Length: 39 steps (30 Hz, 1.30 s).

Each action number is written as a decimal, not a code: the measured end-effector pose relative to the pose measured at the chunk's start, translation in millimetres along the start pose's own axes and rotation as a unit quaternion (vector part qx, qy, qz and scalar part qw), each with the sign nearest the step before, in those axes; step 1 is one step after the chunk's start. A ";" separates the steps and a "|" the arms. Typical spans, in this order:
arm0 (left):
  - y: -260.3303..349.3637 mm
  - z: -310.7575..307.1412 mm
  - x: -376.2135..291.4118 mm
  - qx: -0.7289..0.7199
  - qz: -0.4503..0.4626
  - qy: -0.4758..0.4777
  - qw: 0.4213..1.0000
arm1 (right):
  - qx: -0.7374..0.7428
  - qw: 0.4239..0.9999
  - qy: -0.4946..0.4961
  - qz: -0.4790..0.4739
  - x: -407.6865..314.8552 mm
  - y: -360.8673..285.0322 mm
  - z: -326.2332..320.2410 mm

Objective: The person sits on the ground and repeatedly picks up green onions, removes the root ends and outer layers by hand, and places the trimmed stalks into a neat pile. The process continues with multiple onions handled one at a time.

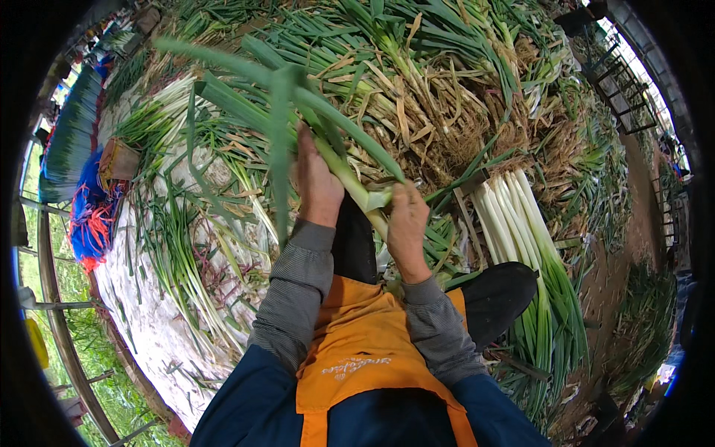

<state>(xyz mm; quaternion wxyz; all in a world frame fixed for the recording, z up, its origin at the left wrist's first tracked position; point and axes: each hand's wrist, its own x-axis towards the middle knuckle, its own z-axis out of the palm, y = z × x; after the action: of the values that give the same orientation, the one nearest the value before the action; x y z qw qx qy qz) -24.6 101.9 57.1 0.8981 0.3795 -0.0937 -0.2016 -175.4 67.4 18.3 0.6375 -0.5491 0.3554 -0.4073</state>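
Note:
My left hand (317, 181) is wrapped around a large green onion (347, 174), whose long green leaves spread up and to the left. My right hand (408, 230) pinches an outer leaf (375, 139) of the same stalk, low down by its pale part, where a layer is peeled away from the shaft. The stalk's lower end passes behind my right hand. Beyond my hands lies a heap of unpeeled green onions (441, 120) with brown roots and dry leaves. To the right rests a row of clean white-stemmed green onions (511, 218), roots away from me.
Slim green onions (192, 279) and scraps lie on a white sheet (123, 268) at the left. Blue and red twine (92, 215) hangs at its far edge. My dark-covered knee (497, 299) is beside the clean row. A metal rack (623, 84) stands far right.

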 end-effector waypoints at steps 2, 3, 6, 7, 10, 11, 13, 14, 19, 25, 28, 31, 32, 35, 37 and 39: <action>-0.8 -9.7 25.5 -0.035 -0.010 0.061 0.997 | 0.210 0.976 -0.001 0.056 -4.4 -30.4 3.8; -1.0 -13.3 39.0 -0.054 -0.015 0.090 0.994 | 0.248 0.966 0.020 0.074 -5.6 -41.5 -0.9; 16.0 -31.9 84.3 -0.081 -0.041 0.159 0.983 | 0.339 0.929 0.084 0.119 -9.3 -64.1 -36.8; 22.8 -41.3 98.1 -0.083 -0.057 0.187 0.977 | 0.352 0.921 0.112 0.125 -13.8 -67.6 -55.5; 55.1 -68.3 137.3 -0.113 -0.006 0.131 0.985 | 0.329 0.928 0.139 0.106 -23.8 -65.6 -133.0; 65.4 -77.1 149.7 -0.112 0.005 0.142 0.984 | 0.293 0.936 0.166 0.099 -28.1 -68.6 -155.6; 84.4 -91.1 167.5 -0.110 0.028 0.161 0.980 | 0.214 0.961 0.165 0.058 -38.3 -64.3 -197.8; 91.5 -87.4 171.9 -0.116 0.023 0.180 0.976 | 0.105 0.980 0.156 0.063 -42.3 -60.5 -214.2; 117.3 -111.1 191.1 -0.204 0.006 0.056 0.977 | -0.742 0.666 -0.025 0.076 -29.7 -23.6 -235.5; 84.7 -78.6 132.5 -0.202 -0.016 -0.024 0.979 | -0.489 0.854 -0.133 -0.114 -9.6 -90.8 -85.3; 50.1 -52.3 94.4 -0.419 -0.158 -0.203 0.871 | -0.315 0.878 -0.353 -0.074 -3.6 -89.9 -13.2; 22.5 -18.6 35.8 -0.357 -0.166 -0.162 0.905 | -0.273 0.882 -0.356 -0.145 -1.9 -59.5 8.0; 24.7 -12.9 12.3 -0.300 -0.154 -0.155 0.929 | -0.289 0.883 -0.320 -0.186 -5.2 -50.2 7.2; 19.7 -29.3 -39.1 -0.185 -0.151 -0.142 0.961 | -0.337 0.879 -0.279 -0.189 -16.6 -49.8 -2.8; 22.4 -32.9 -61.8 -0.077 -0.082 -0.167 0.979 | -0.356 0.877 -0.257 -0.195 -23.6 -46.5 -10.0; 20.4 -38.7 -61.9 -0.021 -0.096 -0.148 0.984 | -0.356 0.873 -0.226 -0.247 -29.4 -36.3 -14.1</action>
<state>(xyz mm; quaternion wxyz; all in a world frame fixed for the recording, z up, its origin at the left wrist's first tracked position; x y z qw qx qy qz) -62.0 166.5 44.1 0.8587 0.3337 -0.1840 -0.3426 -205.0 86.0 52.4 0.3405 -0.8856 0.1759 -0.2623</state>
